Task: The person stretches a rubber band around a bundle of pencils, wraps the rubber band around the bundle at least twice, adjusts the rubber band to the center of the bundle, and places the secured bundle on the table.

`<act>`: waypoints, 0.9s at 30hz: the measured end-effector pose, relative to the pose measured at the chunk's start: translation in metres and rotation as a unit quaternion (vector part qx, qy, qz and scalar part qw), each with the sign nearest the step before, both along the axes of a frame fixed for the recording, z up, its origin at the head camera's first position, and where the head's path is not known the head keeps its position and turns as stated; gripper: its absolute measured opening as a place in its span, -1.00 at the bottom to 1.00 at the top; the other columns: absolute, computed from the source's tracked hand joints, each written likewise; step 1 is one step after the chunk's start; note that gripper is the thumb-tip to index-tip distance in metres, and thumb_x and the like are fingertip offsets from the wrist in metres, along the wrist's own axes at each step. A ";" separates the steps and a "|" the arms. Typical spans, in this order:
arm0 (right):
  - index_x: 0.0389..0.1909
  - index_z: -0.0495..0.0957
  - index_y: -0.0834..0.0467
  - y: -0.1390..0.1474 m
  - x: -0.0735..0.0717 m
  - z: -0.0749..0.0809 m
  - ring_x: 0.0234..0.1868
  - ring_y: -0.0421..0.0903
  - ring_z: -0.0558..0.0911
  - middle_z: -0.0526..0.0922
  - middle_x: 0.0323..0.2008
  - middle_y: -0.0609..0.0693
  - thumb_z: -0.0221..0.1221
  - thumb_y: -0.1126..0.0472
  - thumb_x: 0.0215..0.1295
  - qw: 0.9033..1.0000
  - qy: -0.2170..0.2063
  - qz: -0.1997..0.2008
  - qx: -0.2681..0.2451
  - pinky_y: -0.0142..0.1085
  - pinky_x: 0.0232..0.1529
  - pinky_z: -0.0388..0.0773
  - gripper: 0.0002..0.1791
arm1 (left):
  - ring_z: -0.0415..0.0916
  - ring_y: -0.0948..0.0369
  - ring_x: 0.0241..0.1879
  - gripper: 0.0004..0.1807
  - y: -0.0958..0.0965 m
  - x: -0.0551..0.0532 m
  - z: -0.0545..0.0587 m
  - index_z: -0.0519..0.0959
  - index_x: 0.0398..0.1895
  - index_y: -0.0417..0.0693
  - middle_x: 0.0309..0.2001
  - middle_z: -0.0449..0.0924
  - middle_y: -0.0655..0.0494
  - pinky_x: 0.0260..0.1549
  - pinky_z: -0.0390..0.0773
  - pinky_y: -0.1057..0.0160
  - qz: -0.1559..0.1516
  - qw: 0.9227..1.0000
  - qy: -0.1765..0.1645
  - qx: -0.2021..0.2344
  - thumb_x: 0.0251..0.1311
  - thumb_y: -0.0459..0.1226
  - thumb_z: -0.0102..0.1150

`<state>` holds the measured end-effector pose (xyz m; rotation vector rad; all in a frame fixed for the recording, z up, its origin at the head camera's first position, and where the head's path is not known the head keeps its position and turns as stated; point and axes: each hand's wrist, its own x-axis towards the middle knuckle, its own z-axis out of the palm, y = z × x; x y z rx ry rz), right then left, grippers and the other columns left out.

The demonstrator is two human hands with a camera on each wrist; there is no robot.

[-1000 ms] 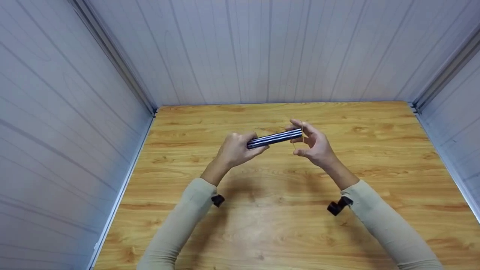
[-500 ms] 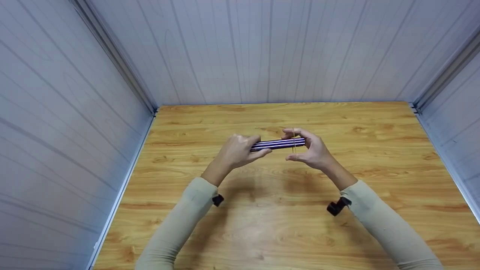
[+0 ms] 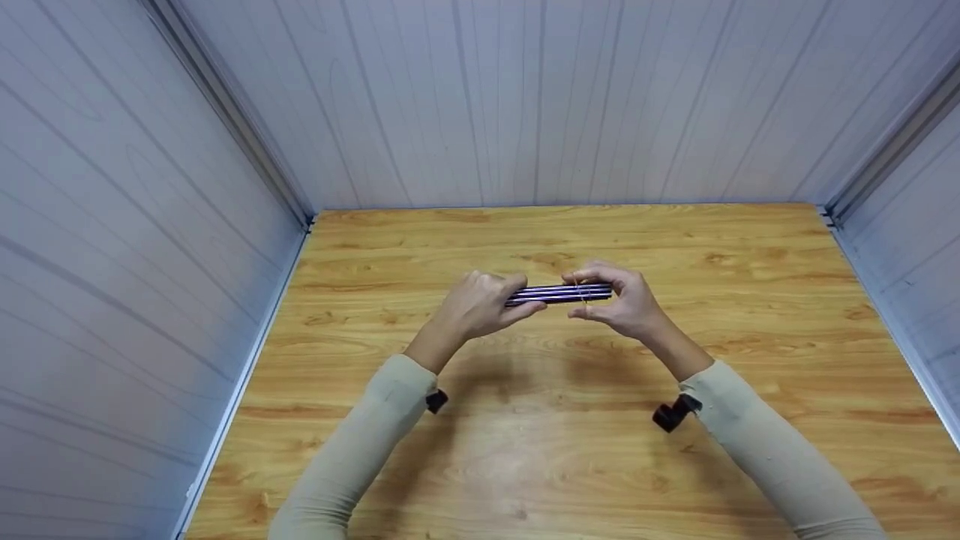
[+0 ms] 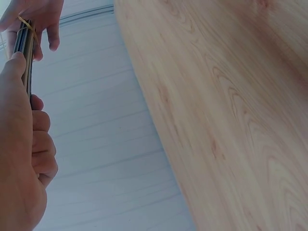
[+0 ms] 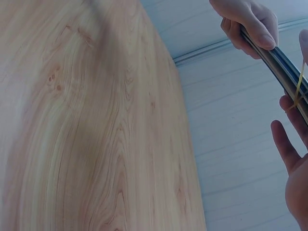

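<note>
A bundle of slim, dark, shiny pencil-like sticks [image 3: 551,295] is held nearly level above the table. My left hand [image 3: 480,304] grips its left end, thumb and fingers wrapped around it. At the other end, a thin yellow rubber band [image 5: 300,82] runs around the sticks. My right hand [image 3: 630,300] curves about this end, its thumb below and fingers above, with the band stretched across them. In the left wrist view the band [image 4: 25,23] crosses the sticks near their far tip. Exact contact between the right fingers and the sticks is partly hidden.
The wood-grain table [image 3: 525,450] spreads beneath both hands. Pale panelled walls [image 3: 495,105] close it off at the back and both sides. A small black camera mount [image 3: 671,414] hangs from the right cuff, another [image 3: 436,401] from the left.
The right hand has moved left, bringing the band from the bundle's right tip further along the sticks. The bundle has dropped slightly and turned from a slant to nearly level.
</note>
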<state>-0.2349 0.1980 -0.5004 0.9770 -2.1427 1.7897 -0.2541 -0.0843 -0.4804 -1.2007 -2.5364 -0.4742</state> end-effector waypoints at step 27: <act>0.03 0.80 0.48 -0.011 -0.001 0.014 0.04 -0.36 0.88 0.90 0.04 -0.02 0.44 0.52 0.37 0.997 0.057 0.044 -0.030 -0.51 0.03 0.76 -0.75 | 0.21 0.27 -0.60 -0.46 -0.003 -0.005 -0.016 0.66 -0.21 -0.12 -0.56 0.35 0.20 -0.55 0.12 0.34 0.035 0.990 -0.121 -0.057 0.71 0.16 0.11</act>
